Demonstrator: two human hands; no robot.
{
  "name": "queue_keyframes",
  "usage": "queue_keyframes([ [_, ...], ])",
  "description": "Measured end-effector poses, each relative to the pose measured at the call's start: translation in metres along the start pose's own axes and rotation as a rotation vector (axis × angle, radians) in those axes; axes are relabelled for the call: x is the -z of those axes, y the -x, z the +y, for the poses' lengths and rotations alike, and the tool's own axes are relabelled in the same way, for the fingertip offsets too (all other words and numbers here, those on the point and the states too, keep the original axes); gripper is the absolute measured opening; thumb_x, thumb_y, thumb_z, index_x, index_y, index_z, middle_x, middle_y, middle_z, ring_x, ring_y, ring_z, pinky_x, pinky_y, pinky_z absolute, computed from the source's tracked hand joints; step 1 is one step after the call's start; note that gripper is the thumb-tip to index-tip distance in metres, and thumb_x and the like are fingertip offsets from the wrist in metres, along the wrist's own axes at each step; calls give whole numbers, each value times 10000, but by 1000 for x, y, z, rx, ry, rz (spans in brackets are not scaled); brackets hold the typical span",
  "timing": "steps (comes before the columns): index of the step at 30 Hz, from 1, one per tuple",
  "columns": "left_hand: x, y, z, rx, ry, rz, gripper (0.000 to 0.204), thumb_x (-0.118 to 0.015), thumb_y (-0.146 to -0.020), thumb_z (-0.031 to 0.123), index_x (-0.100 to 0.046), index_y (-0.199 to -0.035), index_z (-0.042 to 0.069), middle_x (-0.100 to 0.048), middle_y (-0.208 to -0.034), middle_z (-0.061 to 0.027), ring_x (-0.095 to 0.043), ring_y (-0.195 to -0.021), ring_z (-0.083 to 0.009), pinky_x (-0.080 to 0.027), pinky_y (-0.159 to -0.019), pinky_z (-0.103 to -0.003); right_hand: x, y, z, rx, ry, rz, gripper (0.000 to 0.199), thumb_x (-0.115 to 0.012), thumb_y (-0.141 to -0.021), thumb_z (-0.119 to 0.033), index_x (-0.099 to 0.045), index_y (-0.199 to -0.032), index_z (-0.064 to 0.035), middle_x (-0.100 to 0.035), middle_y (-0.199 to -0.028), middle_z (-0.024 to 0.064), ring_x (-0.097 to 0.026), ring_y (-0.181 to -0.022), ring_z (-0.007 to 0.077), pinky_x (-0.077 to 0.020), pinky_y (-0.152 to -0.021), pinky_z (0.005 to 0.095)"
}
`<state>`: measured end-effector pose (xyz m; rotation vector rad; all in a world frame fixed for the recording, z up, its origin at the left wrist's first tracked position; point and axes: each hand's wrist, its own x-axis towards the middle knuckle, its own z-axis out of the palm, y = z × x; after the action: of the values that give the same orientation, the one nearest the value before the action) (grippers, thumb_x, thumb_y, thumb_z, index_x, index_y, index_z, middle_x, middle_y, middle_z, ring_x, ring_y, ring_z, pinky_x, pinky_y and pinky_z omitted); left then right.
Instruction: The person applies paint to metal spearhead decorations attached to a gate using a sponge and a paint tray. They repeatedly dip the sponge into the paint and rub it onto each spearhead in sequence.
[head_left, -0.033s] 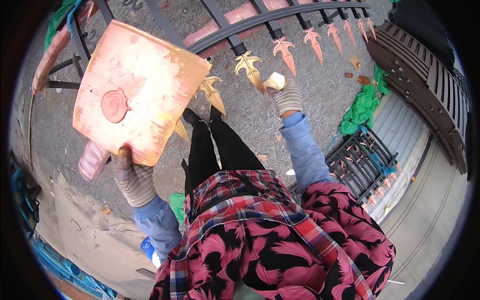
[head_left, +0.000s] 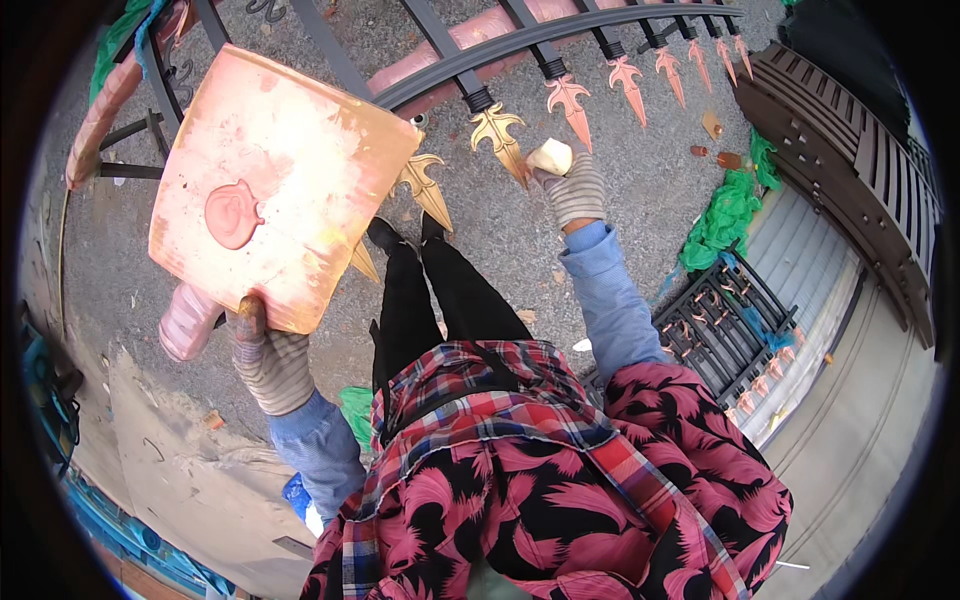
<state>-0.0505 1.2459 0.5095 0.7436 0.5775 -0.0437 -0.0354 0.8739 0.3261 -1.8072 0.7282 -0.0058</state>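
Observation:
My left hand [head_left: 272, 355], in a striped knit glove with stained fingertips, grips the near edge of a square paint board [head_left: 310, 150]. Smears cover the board, and a thick puddle of pink paint [head_left: 232, 215] lies on it. In my right hand [head_left: 578, 192], gloved the same way, is a cream-coloured sponge-like pad [head_left: 550, 157]; my fingers are largely hidden behind it. The pad is close to the tip of a gold spearhead [head_left: 497, 138] on a dark metal fence panel [head_left: 480, 62]. A pink-coated spearhead [head_left: 568, 105] stands beside that one, with more pink ones further right.
A pink-wrapped bar [head_left: 190, 325] shows under the board's near left corner. Green netting [head_left: 722, 220] lies on the ground at right, beside another dark railing [head_left: 715, 325] with pink-tipped pieces. Brown slatted panels [head_left: 850, 160] lean at far right. My feet stand close below the gold spearheads.
The board has shifted very slightly right and down with my left hand. My right hand and the pad are almost where they were.

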Motion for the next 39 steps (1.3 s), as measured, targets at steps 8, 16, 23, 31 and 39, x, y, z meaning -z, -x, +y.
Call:
queue_keyframes([
  [8, 5, 4, -14, -17, -4, 73, 563, -623, -700, 120, -372, -1198, 46, -428, -1187, -88, -414, -1095, -233, -327, -942, -407, -47, -28, -57, 223, 435, -40, 349, -710, -578, -144, -543, -867, -42, -566, -811, 141, -562, -738, 282, -457, -628, 340],
  [16, 2, 12, -28, 42, 25, 81, 619, -637, -693, 126, -331, -1226, 50, -406, -1207, -94, -401, -1107, -239, -318, -946, -403, -47, -14, -66, 498, 574, 39, 372, -716, -586, -102, -514, -890, -33, -559, -822, 114, -565, -751, 222, -467, -632, 300],
  [23, 6, 22, -30, 35, 5, 121, 669, -634, -698, 150, -276, -1252, 41, -380, -1226, -100, -378, -1126, -248, -313, -950, -394, -50, -31, -78, 339, 737, 60, 256, -661, -667, -151, -546, -854, -19, -581, -791, 123, -573, -687, 241, -460, -572, 339],
  [31, 17, 19, -32, 37, 32, 97, 624, -624, -709, 137, -304, -1230, 12, -398, -1215, -112, -391, -1115, -255, -303, -953, -409, -57, -33, -54, 448, 736, 163, 353, -725, -577, -199, -557, -852, -55, -570, -773, 147, -543, -751, 290, -439, -647, 378],
  [39, 25, 25, -35, 42, 36, 126, 605, -621, -710, 131, -320, -1220, 4, -412, -1207, -104, -390, -1119, -246, -289, -962, -405, -55, -38, -58, 418, 821, 205, 377, -724, -568, -139, -556, -899, -73, -592, -799, 121, -577, -731, 282, -462, -629, 349],
])
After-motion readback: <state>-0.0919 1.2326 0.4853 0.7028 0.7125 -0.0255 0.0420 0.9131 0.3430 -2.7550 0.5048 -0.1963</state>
